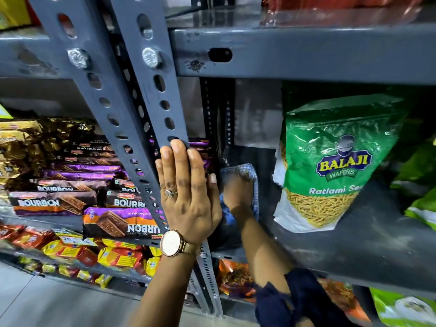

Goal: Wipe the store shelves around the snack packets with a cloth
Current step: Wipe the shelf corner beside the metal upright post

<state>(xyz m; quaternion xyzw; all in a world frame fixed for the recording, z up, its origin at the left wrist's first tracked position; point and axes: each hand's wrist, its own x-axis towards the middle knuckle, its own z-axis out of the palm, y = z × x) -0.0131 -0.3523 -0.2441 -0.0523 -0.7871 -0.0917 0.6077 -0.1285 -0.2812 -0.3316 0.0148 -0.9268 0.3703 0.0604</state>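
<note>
Grey steel shelf (354, 251) carries a green Balaji packet (335, 161) standing at its right. Left hand (188, 194) lies flat, fingers (175, 156) straight and open, against the slotted upright (151, 109). Right hand (236, 192) reaches into the shelf's back left corner, pressing a blue checked cloth (250, 182); its fingers are blurred, so their grip cannot be told. Bourbon packs (56, 201) fill the neighbouring shelf.
</note>
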